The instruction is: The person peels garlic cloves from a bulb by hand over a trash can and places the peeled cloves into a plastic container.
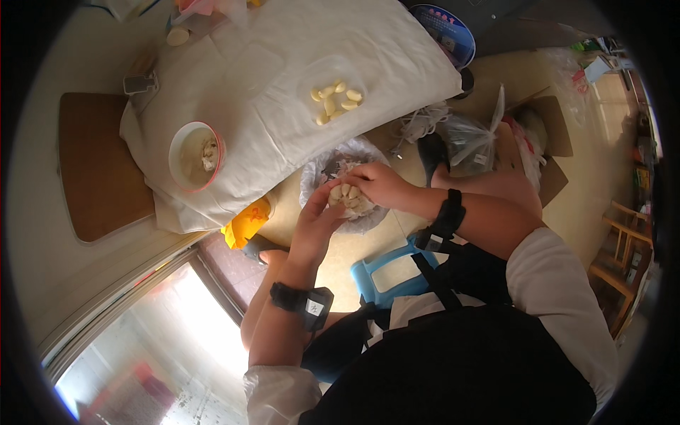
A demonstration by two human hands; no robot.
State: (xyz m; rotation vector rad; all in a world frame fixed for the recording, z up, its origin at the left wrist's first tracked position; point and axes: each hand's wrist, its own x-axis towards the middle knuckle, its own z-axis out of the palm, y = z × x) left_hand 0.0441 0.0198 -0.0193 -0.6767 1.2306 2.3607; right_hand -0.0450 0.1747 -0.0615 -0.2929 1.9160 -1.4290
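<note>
A garlic bulb [348, 196] with its cloves showing is held between my two hands over a bin lined with a plastic bag [313, 183]. My left hand [320, 215] grips it from the left and below. The fingers of my right hand [374, 183] are on its upper right side. Papery garlic skins [340, 169] lie in the bin. On the cloth-covered table, several peeled garlic cloves [329, 106] rest in a clear shallow container. Further left stands a white bowl with a red rim [195, 156], holding something pale and wet that I cannot make out.
A pale cloth covers the table [265, 127]. Below my arms is a blue plastic stool [366, 276]. A yellow bag [247, 220] hangs or stands by the table's near edge. Plastic bags [473, 138] and an open cardboard box [555, 127] are on the floor to the right.
</note>
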